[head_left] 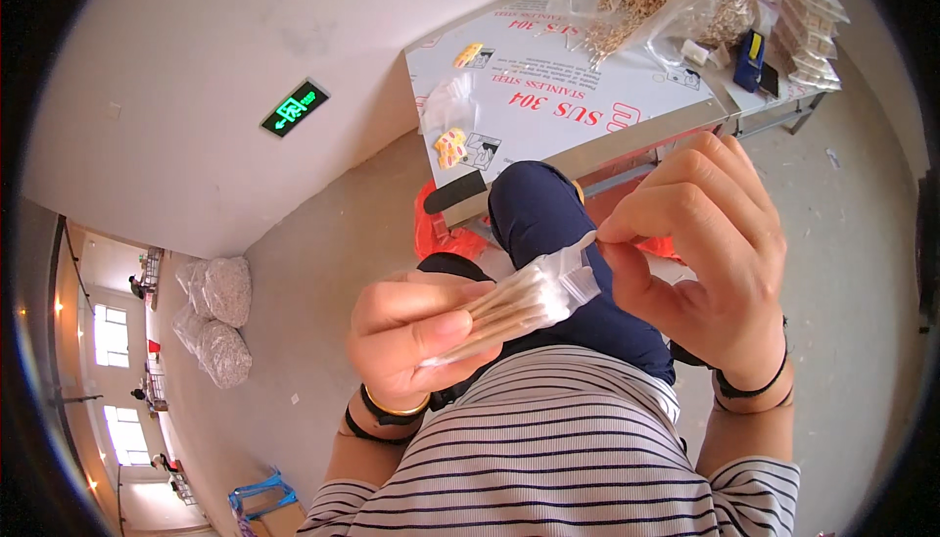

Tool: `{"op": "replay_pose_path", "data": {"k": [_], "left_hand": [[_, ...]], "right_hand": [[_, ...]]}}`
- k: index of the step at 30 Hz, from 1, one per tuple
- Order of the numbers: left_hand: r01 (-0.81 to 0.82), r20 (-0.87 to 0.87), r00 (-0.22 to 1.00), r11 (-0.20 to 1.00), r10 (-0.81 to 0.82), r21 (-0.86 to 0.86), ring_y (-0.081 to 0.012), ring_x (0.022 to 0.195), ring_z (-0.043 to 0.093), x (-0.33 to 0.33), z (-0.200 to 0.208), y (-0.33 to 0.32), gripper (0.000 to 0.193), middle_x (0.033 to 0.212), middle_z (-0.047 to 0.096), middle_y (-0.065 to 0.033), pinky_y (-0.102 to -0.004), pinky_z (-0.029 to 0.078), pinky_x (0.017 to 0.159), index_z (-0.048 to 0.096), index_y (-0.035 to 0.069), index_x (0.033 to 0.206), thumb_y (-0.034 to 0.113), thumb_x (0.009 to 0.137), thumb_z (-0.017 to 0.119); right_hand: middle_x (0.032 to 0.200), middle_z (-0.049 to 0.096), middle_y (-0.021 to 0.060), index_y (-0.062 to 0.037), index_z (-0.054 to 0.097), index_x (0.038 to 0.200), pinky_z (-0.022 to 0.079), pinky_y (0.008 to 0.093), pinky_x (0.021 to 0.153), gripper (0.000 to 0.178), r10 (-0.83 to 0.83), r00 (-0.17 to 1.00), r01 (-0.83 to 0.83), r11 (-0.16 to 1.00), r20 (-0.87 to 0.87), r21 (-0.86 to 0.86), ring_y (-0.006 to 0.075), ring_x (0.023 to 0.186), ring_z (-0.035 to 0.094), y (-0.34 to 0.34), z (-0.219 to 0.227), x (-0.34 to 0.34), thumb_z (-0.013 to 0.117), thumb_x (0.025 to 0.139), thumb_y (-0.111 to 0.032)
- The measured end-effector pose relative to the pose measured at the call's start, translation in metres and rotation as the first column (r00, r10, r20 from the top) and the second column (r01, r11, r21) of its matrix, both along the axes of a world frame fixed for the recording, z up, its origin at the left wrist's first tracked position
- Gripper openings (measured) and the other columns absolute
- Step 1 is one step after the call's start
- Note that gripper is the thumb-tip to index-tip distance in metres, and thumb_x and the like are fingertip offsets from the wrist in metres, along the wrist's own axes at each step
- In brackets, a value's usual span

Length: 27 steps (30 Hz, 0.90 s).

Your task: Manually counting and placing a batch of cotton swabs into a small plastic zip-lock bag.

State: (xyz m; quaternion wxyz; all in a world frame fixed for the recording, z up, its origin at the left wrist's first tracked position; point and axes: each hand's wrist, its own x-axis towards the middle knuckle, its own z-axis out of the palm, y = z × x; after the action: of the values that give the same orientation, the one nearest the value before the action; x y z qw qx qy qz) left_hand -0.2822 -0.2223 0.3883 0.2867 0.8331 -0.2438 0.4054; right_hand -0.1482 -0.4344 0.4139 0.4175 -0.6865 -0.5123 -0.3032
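A small clear plastic bag of cotton swabs [524, 304] is tilted in front of my body, above my lap. My left hand [416, 331] is closed round its lower end, with the thumb across the wooden sticks. White cotton tips point up and right, toward the bag's upper end. There, my right hand [715, 233] pinches a thin clear edge of the bag [585, 243] between thumb and forefinger. Its other fingers are curled above the pinch.
Ahead stands a table [558, 72] covered in printed film. On it are a large clear bag of loose swabs [641, 8], yellow patterned packets [451, 148], thin clear bags [450, 101], a blue object [750, 62] and stacked packs [811, 28]. White sacks [223, 317] lean left.
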Motion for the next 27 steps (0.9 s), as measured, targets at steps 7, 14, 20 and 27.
{"op": "replay_pose_path", "data": {"k": [7, 14, 20, 27], "left_hand": [[0.012, 0.032, 0.999, 0.999, -0.013, 0.038, -0.024, 0.071, 0.067, -0.0013, -0.0024, 0.0001, 0.049, 0.098, 0.057, -0.0144, -0.0318, 0.059, 0.06, 0.048, 0.006, 0.117, 0.011, 0.085, 0.085], [-0.033, 0.068, 0.997, 0.999, 0.031, 0.033, -0.0222, 0.068, 0.065, -0.0013, -0.0034, 0.0019, 0.052, 0.095, 0.056, -0.0133, -0.0309, 0.057, 0.058, 0.048, 0.007, 0.116, 0.015, 0.084, 0.087], [-0.032, 0.067, 0.997, 0.999, 0.029, 0.034, -0.0219, 0.067, 0.066, -0.0026, -0.004, 0.0034, 0.053, 0.094, 0.056, -0.0123, -0.0297, 0.057, 0.056, 0.047, 0.007, 0.116, 0.016, 0.083, 0.088], [-0.002, 0.032, 1.0, 0.999, 0.0, 0.055, -0.024, 0.07, 0.069, -0.0075, -0.0069, 0.0074, 0.05, 0.096, 0.059, -0.0152, -0.0304, 0.059, 0.058, 0.049, 0.006, 0.118, 0.012, 0.084, 0.086]], "right_hand": [[0.077, 0.065, 0.0031, -0.008, 0.062, 0.082, 0.044, 0.0326, 0.064, 0.03, -0.028, 1.0, 0.028, 1.0, 0.004, -0.011, 0.0214, 0.07, 0.058, 0.0057, -0.0036, -0.0047, 0.075, 0.058, 0.006], [0.077, 0.063, 0.0049, -0.0063, 0.064, 0.082, 0.044, 0.0317, 0.063, 0.029, -0.021, 0.999, 0.021, 1.0, -0.046, 0.018, 0.0225, 0.07, 0.058, 0.0057, -0.005, -0.0086, 0.076, 0.059, 0.006], [0.077, 0.064, 0.0052, -0.0058, 0.064, 0.083, 0.044, 0.0315, 0.063, 0.029, -0.001, 0.998, 0.002, 1.0, -0.07, 0.01, 0.0221, 0.069, 0.058, 0.0073, -0.0047, -0.0092, 0.076, 0.06, 0.007], [0.077, 0.064, 0.0053, -0.0057, 0.063, 0.083, 0.043, 0.0314, 0.062, 0.029, 0.028, 0.995, -0.028, 1.0, -0.098, -0.004, 0.0221, 0.068, 0.057, 0.0105, -0.0069, -0.0078, 0.075, 0.059, 0.008]]}}
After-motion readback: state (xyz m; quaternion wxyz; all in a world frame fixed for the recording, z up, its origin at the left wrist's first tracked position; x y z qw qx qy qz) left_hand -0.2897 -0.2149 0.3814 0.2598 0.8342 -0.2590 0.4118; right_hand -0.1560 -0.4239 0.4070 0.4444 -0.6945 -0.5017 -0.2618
